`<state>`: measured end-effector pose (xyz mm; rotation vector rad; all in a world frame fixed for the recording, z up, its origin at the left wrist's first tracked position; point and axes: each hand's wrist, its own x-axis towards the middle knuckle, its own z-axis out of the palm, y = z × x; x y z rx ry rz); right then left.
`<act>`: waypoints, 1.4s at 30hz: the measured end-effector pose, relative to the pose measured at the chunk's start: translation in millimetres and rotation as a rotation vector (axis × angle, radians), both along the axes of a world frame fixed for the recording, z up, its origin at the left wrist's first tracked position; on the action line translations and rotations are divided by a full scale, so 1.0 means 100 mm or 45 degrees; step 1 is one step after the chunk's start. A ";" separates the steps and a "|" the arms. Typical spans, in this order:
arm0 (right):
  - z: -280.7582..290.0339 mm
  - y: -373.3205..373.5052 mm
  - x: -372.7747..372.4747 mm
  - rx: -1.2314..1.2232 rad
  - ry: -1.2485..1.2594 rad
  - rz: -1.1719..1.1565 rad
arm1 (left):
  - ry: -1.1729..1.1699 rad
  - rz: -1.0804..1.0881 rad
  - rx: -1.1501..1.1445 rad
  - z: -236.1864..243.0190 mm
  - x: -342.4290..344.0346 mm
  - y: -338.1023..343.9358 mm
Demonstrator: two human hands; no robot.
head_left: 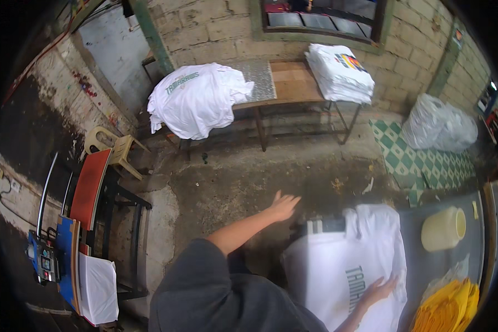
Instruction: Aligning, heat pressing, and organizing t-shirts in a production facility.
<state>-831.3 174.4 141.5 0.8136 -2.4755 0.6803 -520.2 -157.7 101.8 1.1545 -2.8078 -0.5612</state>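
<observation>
My left hand [286,203] is held out in the air over the floor, left of the grey work table [437,200], with its fingers apart and nothing in it. My right hand [380,289] lies on a white T-shirt with green lettering [326,265] on that table, its fingers loosely stretched over the cloth and slightly blurred. The shirt's upper end is bunched, and a striped grey edge shows at its top left. A translucent plastic jug [438,231] and folded yellow cloth in clear plastic [445,304] are at the table's right side.
A long bench [288,80] along the block wall holds heaped white shirts [191,102] and a neat folded stack [340,74]. A plastic chair [122,152] and a press machine [45,260] stand at left. Plastic bags [437,124] sit on green checked flooring [398,155] at right.
</observation>
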 end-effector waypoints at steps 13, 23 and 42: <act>0.83 -4.23 3.41 -0.175 -0.373 1.292 | -0.010 1.028 0.508 -0.67 4.79 -0.25; 0.90 -6.50 5.33 -0.095 -0.406 2.008 | 0.438 1.686 0.534 -0.68 5.49 -0.74; 0.40 -12.89 7.23 0.015 -0.536 1.898 | 0.870 1.694 0.302 0.62 6.11 -4.83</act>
